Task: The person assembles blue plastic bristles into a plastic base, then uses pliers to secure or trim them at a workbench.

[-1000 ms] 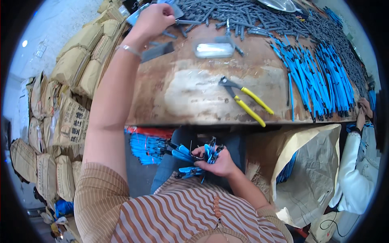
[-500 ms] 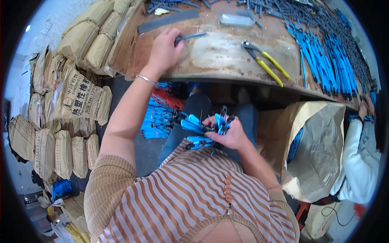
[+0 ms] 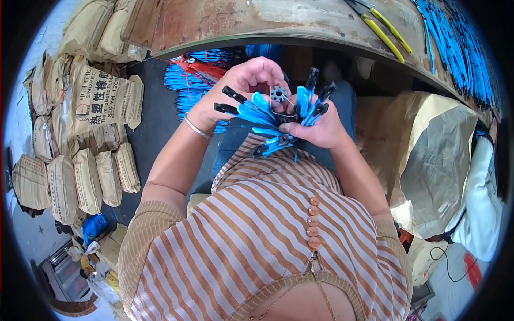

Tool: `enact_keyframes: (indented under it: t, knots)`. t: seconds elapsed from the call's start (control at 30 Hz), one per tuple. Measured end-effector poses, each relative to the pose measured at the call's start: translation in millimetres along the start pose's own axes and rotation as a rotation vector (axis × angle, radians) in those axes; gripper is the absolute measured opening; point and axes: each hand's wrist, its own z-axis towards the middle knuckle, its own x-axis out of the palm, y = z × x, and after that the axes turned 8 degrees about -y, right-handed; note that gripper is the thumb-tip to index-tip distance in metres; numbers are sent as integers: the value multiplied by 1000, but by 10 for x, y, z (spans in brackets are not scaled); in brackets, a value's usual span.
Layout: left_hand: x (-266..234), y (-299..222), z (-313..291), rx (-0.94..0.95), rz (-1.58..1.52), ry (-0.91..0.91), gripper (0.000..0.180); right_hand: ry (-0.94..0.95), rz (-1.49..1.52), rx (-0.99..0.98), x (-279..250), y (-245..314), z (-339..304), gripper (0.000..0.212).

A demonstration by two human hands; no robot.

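My right hand (image 3: 316,128) grips a fanned bunch of blue strips with black tips (image 3: 267,115) in front of my chest. My left hand (image 3: 241,85) is up against the same bunch, fingers curled, pinching a small dark toothed wheel (image 3: 278,94) on a thin wire ring. Several strips stick out left, up and down from between the two hands. A bangle sits on my left wrist. I am seated below the edge of a worn wooden bench (image 3: 257,21).
Yellow-handled pliers (image 3: 380,29) lie on the bench, with many blue strips (image 3: 455,48) at its right end. More blue strips (image 3: 187,80) lie under the bench. Stacked tan sacks (image 3: 80,134) fill the left; a brown paper bag (image 3: 428,155) and a person's white sleeve (image 3: 482,203) are right.
My left hand left the benchtop, came down to my lap and joined my right hand on the bunch, now holding a small toothed wheel. The view tilted down.
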Motion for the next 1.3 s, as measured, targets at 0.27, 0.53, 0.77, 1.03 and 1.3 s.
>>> enact_keyframes:
  t: [0.27,0.53,0.77,1.03,1.3]
  knots:
    - [2,295,-40,162,-165,-9,28,-76,103,115,28,-102,-39,29]
    - [-78,305,-97,-28,-18,-109,36,-88,122,139,33,-152,-24,32]
    - [-82,209,-18,14,52,-114,42,-66,126,216,33,-120,-21,33]
    - [-68,176,-10,-16,-97,-53,47,-129,123,104,100,-148,-50,33]
    - [-173,56,87,79,138,61,46,-188,122,124,161,-54,-52,37]
